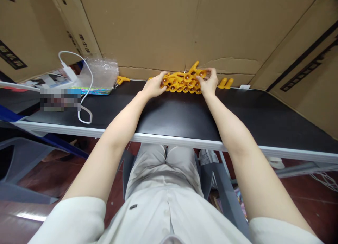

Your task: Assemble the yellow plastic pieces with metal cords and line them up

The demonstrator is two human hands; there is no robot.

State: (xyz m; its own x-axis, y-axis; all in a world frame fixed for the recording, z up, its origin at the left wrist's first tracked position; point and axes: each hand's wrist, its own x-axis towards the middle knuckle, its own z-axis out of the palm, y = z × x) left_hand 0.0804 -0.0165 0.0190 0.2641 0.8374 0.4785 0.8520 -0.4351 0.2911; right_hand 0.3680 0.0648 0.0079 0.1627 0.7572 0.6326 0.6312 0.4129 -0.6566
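Bracketing the yellow plastic pieces at the table's far edge, left hand and right hand closed on either end; probably light, stiff, loosely stacked, best squeezed from both sides.

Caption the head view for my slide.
Both hands, left and right, gather a yellow clip pile on the black table.

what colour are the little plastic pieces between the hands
Yellow-orange, the plastic pieces show best in the head view.
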